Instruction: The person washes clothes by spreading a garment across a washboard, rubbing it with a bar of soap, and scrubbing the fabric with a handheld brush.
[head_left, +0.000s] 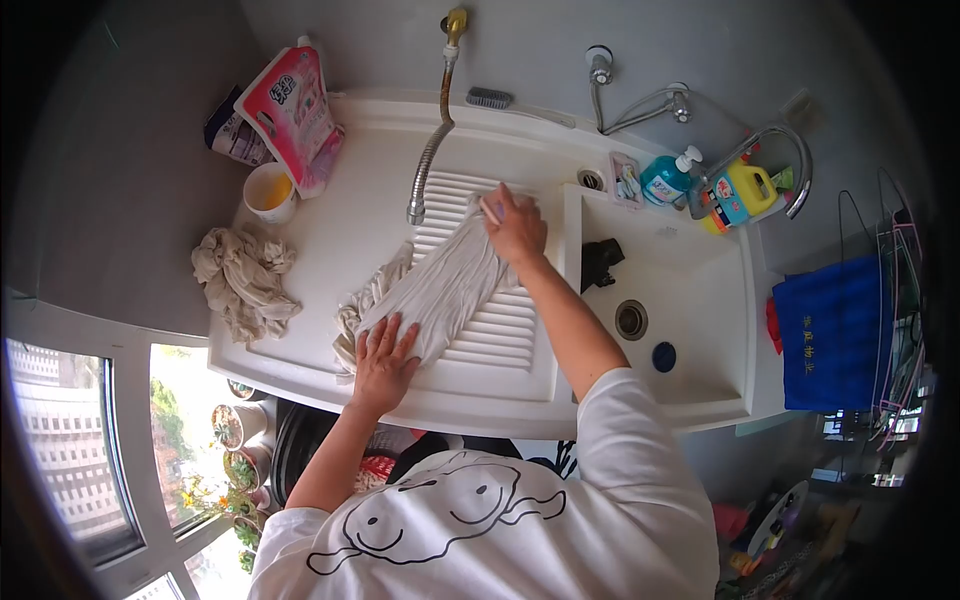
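Observation:
A wet, pale cloth (pixel 440 285) lies stretched over the ribbed washboard (pixel 490 345) of the white counter, its left part bunched up. My left hand (pixel 385 365) rests flat on the cloth's lower end with the fingers spread. At the cloth's upper end, my right hand (pixel 515 225) is closed round a small pinkish bar (pixel 493 208), which touches the fabric. Another crumpled pale cloth (pixel 243 280) sits at the counter's left side, touched by neither hand.
A flexible metal hose (pixel 430 155) hangs above the washboard. Behind stand a pink detergent pouch (pixel 295 120), a white cup (pixel 270 193) and a grey brush (pixel 489 98). The sink (pixel 690 300) on the right holds a black item (pixel 600 262); bottles (pixel 668 180) stand behind it.

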